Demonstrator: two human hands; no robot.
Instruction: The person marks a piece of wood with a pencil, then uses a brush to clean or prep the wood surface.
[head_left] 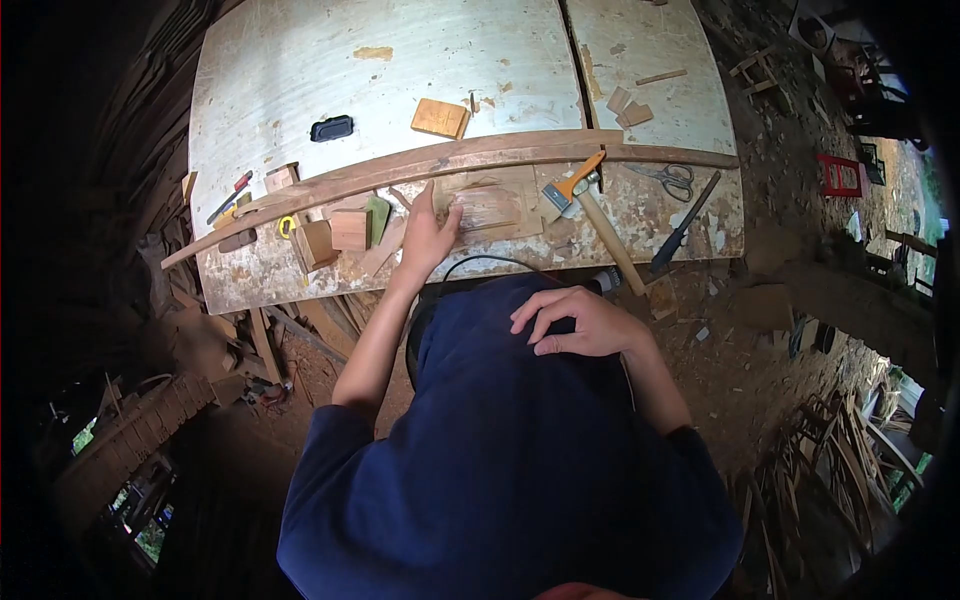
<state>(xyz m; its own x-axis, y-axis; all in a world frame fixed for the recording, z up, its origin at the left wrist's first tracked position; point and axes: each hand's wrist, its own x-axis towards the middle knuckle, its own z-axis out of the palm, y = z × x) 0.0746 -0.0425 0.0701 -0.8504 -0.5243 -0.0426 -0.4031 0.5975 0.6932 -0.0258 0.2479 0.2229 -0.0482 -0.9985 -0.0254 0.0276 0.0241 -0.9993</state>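
My left hand (428,240) rests at the near side of the workbench, fingers apart, at the left edge of a flat wooden board (500,208) with a rough, scraped middle. No object shows clearly in its grasp. Just left of it are a green block (377,218), a reddish wooden block (350,230) and a thin wood strip (385,250). My right hand (585,322) hangs in front of my dark blue shirt, fingers loosely bent and apart, holding nothing. Near it, a hammer's wooden handle (613,243) juts past the bench edge, beside an orange-handled brush (575,182).
A long wooden strip (430,168) crosses the workbench (290,80). Scissors (672,180) and a dark file-like tool (685,225) lie right. Behind the strip are a wooden block (440,117) and a black tray (332,128). A yellow tape measure (287,227) lies left.
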